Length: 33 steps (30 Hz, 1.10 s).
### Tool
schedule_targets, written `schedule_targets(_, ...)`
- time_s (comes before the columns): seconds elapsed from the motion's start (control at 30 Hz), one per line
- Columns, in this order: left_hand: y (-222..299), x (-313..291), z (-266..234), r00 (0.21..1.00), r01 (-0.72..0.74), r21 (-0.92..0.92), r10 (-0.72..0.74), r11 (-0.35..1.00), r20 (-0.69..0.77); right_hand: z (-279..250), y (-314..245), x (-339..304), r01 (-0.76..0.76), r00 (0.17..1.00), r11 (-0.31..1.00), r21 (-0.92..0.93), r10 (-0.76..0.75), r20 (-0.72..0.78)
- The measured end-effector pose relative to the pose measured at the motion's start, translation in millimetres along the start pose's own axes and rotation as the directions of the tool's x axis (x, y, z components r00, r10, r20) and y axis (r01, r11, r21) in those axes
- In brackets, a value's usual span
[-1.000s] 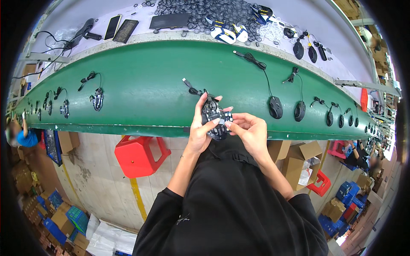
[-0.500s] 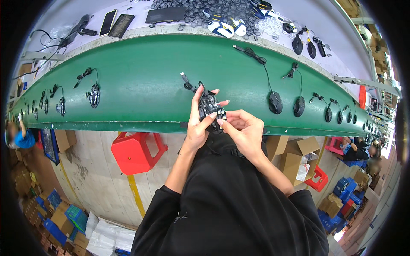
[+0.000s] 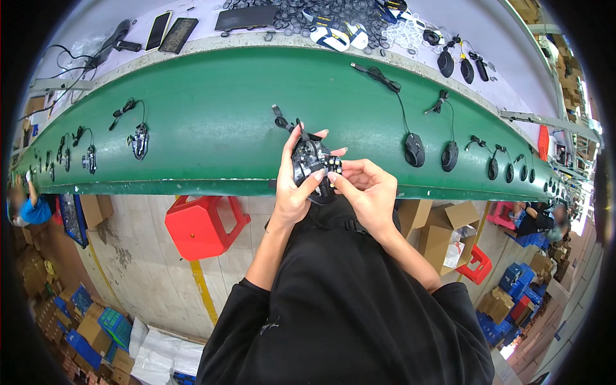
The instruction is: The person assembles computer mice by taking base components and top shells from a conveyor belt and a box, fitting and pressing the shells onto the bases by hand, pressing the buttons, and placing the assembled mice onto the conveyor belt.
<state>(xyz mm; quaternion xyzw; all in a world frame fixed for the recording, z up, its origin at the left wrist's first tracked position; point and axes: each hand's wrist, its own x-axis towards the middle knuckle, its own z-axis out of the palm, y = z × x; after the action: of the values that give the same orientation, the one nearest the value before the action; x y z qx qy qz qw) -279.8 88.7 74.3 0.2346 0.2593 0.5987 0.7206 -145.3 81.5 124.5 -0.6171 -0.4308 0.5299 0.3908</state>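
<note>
the left hand (image 3: 292,186) has its grip clenched around an open black mouse base (image 3: 309,162), held just above the near edge of the green conveyor belt (image 3: 212,122). the right hand (image 3: 366,192) pinches a small part at the base's right side, fingertips touching it.

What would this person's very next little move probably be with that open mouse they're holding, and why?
Probably pressing the small part home with the right hand. The left hand cradles the open mouse above the green belt, and the right fingertips pinch at its side, where a small light part sits. Whether it is seated yet cannot be told.
</note>
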Motion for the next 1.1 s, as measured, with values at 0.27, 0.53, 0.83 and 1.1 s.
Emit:
schedule_targets(0.27,1,-2,0,1.0,-0.007,0.005,0.007,1.0,0.029,8,-3,-6,0.083,0.997,0.997,0.008,-0.083,0.008)
schedule_targets(0.53,4,-2,-2,0.999,0.013,-0.024,-0.012,1.0,0.031,12,-2,-9,0.032,0.999,0.998,0.049,-0.033,0.015)
schedule_targets(0.83,6,-2,-3,0.999,0.023,-0.03,-0.022,0.999,0.025,16,-6,-10,0.023,1.0,1.0,0.004,-0.023,0.011)
schedule_targets(1.1,9,-3,-4,0.998,0.052,-0.053,-0.053,0.997,-0.017,21,-9,-10,0.163,0.986,0.978,-0.131,-0.164,0.002)
